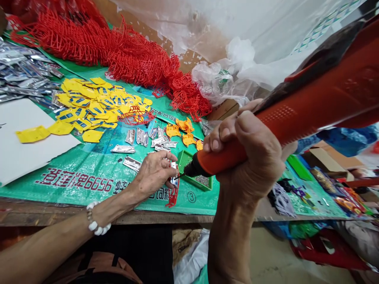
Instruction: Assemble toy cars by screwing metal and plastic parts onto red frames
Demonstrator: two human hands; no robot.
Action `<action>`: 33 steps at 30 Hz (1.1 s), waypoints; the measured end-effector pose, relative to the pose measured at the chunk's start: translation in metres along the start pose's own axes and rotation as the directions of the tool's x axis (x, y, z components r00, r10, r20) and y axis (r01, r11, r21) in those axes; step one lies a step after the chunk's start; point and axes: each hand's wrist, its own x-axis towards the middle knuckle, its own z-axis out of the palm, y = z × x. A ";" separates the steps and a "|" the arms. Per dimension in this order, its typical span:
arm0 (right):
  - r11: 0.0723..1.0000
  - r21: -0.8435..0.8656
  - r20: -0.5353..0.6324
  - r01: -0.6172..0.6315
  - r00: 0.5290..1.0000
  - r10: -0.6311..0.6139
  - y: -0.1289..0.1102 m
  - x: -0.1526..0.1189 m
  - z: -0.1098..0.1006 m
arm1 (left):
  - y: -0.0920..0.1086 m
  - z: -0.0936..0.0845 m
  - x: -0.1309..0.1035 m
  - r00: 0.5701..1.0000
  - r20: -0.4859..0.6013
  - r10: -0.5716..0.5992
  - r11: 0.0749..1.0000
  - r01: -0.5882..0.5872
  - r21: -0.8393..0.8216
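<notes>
My right hand [251, 146] is wrapped round an orange-red power screwdriver [227, 156], whose thin bit points left at a small assembly. My left hand [158, 169] pinches that assembly [174, 179], which has a silvery part and a red frame, above the green table cover. The bit's tip is close to the silvery part; whether they touch is unclear. Just behind and right of the assembly, a green basket [210, 183] holds small screws [203, 180]. Silver parts [122, 148] and orange parts [188, 139] lie behind my left hand.
Yellow parts [91, 104] are piled at the left, beside a white sheet [23, 146] and silver pieces [23, 71]. Red frames [133, 55] line the back, near clear plastic bags [219, 79]. The wooden table edge [118, 217] runs along the front.
</notes>
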 end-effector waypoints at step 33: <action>0.951 -0.308 -0.153 0.035 0.984 -0.086 0.028 -0.027 -0.044 | 0.023 -0.019 -0.005 0.999 0.008 -0.040 0.727 0.035 -0.686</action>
